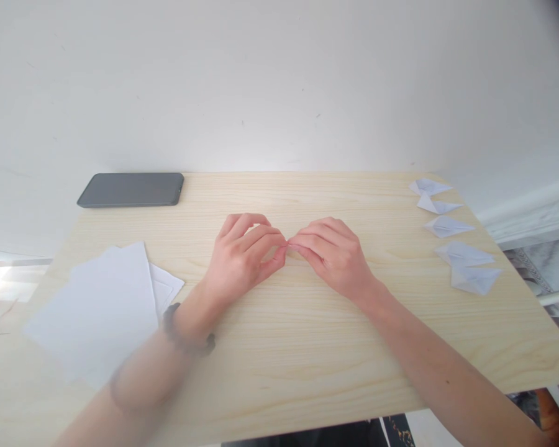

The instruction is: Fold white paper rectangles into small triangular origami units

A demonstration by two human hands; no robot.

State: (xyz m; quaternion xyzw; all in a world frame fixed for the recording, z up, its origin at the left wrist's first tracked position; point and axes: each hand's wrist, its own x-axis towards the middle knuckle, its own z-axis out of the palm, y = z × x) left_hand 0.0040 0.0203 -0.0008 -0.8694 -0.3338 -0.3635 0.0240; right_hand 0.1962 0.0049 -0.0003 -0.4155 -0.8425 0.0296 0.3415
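Observation:
Over the middle of the table, my left hand [246, 251] and my right hand [333, 253] meet at the fingertips. Thumb and forefinger of each are pinched together. Whatever lies between them is hidden or too small to make out. A dark bead bracelet [186, 335] circles my left wrist. Loose sheets of white paper [107, 304] lie overlapping beside my left forearm. To the right of my right hand, several folded white paper pieces [448, 226] with pointed ends form a column along the table's right side.
A dark grey phone [133, 189] lies at the back left of the light wooden table [279, 366]. The white wall [279, 87] rises right behind the table's back edge. Patterned floor [545, 267] shows past the right edge.

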